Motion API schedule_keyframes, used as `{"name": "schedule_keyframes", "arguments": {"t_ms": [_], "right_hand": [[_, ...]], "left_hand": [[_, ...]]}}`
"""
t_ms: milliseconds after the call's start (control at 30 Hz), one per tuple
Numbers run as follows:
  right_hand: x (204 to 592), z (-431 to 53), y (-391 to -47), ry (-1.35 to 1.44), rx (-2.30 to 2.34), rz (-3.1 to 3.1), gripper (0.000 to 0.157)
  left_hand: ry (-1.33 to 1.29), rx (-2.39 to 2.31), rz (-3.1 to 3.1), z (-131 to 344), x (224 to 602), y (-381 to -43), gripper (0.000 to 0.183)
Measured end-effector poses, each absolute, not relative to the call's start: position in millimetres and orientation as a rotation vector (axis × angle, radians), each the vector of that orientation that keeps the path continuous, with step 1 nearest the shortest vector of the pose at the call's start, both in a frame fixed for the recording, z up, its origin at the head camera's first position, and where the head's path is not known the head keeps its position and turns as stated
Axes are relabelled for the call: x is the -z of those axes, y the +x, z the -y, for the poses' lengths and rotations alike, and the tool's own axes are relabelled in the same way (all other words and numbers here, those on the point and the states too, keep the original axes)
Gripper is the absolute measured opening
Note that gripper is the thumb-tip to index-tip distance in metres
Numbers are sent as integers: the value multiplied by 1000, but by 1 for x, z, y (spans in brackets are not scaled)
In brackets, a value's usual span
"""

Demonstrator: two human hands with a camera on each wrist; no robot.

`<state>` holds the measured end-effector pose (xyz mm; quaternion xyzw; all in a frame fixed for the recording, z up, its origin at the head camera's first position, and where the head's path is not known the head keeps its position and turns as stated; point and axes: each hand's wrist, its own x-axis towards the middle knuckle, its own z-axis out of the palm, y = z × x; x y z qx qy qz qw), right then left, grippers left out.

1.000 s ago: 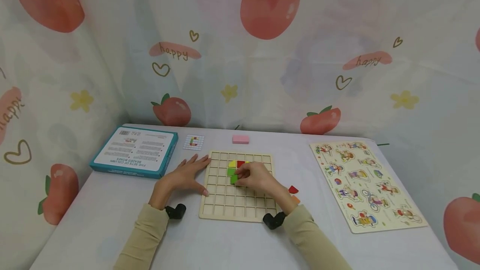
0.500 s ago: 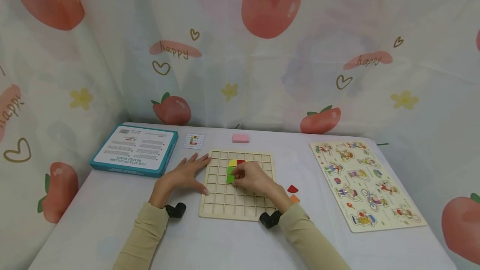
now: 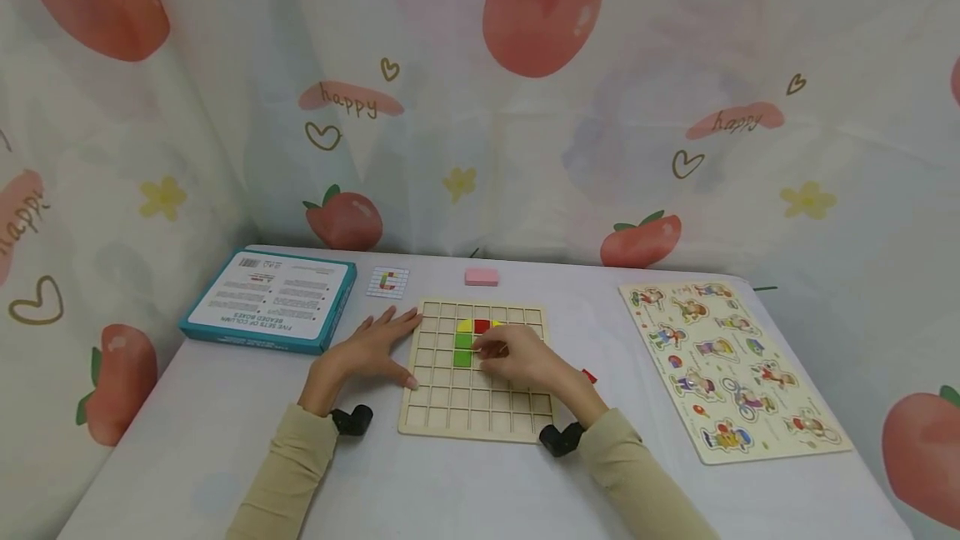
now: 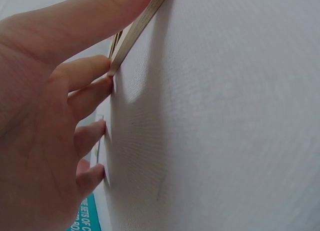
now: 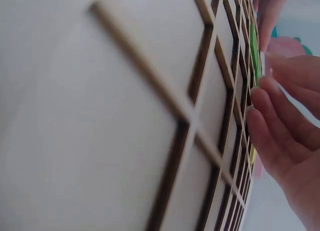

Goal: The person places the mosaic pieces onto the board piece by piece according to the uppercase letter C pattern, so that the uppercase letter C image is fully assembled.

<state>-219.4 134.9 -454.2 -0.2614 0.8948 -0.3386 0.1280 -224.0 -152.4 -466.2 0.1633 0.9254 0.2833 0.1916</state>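
A wooden grid board (image 3: 437,421) lies on the table in the head view. Two green square tiles (image 3: 462,358) sit one below the other in its cells. Above them are a yellow tile (image 3: 465,327), a red tile (image 3: 482,327) and a second yellow tile partly covered by my right hand. My right hand (image 3: 521,357) is over the board just right of the green tiles, fingers loosely bent. Nothing shows between its fingertips in the right wrist view. My left hand (image 3: 371,348), fingers spread, touches the board's left edge with thumb and fingertips.
A red wedge tile (image 3: 590,376) lies right of the board, partly behind my right wrist. Behind the board are a pattern card (image 3: 387,282) and a pink block (image 3: 482,277). A blue box (image 3: 266,302) lies left, a picture puzzle board (image 3: 735,373) right.
The lower green tile, tilted under my right fingers at first, now lies straight in its cell. My right hand has drawn slightly right, off it. The left hand stays put.
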Motion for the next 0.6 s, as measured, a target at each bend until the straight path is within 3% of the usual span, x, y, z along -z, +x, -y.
{"name": "schedule_keyframes", "arguments": {"t_ms": [600], "right_hand": [[455,-202,-208,-722,1030,-2685,18]], "left_hand": [[455,-777,-2607,152,467,-225,110]]}}
